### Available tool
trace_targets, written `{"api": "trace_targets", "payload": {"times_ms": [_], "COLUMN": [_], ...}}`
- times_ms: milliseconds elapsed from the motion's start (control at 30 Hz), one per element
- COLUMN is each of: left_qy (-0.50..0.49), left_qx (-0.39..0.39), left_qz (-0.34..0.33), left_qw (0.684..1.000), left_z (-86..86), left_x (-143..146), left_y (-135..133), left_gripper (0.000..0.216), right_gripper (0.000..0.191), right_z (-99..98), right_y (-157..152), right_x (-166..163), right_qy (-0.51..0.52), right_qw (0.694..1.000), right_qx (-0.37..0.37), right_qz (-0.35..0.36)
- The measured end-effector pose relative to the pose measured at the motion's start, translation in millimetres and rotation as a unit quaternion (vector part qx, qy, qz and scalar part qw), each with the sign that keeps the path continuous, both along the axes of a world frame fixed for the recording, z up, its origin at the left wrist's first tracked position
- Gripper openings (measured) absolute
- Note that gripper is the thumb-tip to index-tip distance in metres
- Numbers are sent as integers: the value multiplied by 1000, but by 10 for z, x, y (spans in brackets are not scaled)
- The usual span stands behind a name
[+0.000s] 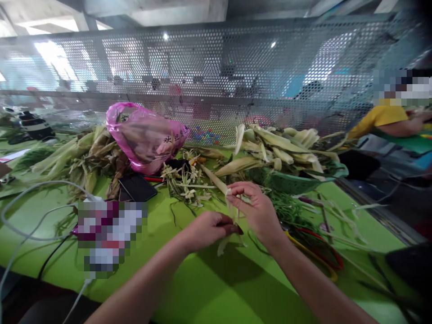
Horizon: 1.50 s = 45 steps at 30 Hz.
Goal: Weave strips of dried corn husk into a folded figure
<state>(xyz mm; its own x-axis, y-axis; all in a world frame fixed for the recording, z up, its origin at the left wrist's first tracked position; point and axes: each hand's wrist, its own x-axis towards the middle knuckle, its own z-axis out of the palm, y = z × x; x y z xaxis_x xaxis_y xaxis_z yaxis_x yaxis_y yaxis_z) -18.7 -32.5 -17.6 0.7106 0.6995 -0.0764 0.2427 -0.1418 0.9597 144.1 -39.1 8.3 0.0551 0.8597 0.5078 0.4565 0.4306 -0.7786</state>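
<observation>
My right hand (254,207) pinches the near end of a long, pale, rolled corn husk (216,181), which points away toward the back of the table. Lower and to the left, my left hand (211,231) has its fingers pressed together at a thin husk strip (236,216) hanging below the right fingers. More pale strip ends dangle under the left fingertips. Just beyond both hands lies a heap of husk scraps (189,191) with cut bits and green strands. Right of my right hand is a tangle of green fibres (293,211).
A green basket (297,183) piled with corn husks (276,148) stands right. A pink plastic bag (145,146), more husks (89,157), a dark phone (138,186) and white cables (37,183) lie left. Red-and-yellow tool handles (338,258) lie right. A yellow-sleeved person (388,116) sits beyond.
</observation>
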Motion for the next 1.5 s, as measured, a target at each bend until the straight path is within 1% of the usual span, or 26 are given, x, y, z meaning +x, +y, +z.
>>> {"api": "trace_targets", "payload": {"times_ms": [33,100,167,267,333,433,567,733,833,1000,1067,1133,1267,1400,1500], "left_qy": [-18,-64,-104,-141,-172,-204,-225,-210,-230,-313,-325,-328,-334,-324,-307], "left_qx": [-18,-45,-56,-80,-107,-133,-128,-128,-152,-219,-240,-249,-243,-235,-241], "left_qz": [13,38,54,74,89,91,87,94,99,130,134,128,115,118,128], "left_qw": [1000,996,992,984,975,966,962,965,956,915,905,902,903,909,912], "left_z": [7,18,24,27,25,16,47,131,110,43,38,40,49,72,83], "left_x": [-4,-16,-31,-41,-36,-19,-26,-77,-81,-78,-87,-95,-105,-114,-118], "left_y": [6,24,41,56,59,62,60,48,63,109,118,121,120,108,106], "left_gripper": [32,36,39,40,39,40,37,33,32,36,34,32,34,30,27], "right_gripper": [8,23,37,32,28,25,28,28,29,30,28,26,27,27,25], "right_z": [5,22,38,41,32,20,-9,-59,-28,64,88,110,135,87,34], "right_y": [4,9,5,-16,-31,-39,-19,12,21,10,2,-4,5,33,43], "right_x": [9,21,17,-15,-38,-58,-66,-55,-14,46,43,35,40,79,104], "right_qy": [25,91,160,211,213,235,274,281,242,139,89,51,0,4,15], "right_qw": [999,993,978,942,930,933,932,941,952,958,963,969,979,978,979], "right_qx": [-20,-72,-132,-241,-273,-252,-226,-186,-186,-233,-230,-212,-183,-186,-187], "right_qz": [4,15,36,100,126,109,71,17,28,98,110,112,94,90,73]}}
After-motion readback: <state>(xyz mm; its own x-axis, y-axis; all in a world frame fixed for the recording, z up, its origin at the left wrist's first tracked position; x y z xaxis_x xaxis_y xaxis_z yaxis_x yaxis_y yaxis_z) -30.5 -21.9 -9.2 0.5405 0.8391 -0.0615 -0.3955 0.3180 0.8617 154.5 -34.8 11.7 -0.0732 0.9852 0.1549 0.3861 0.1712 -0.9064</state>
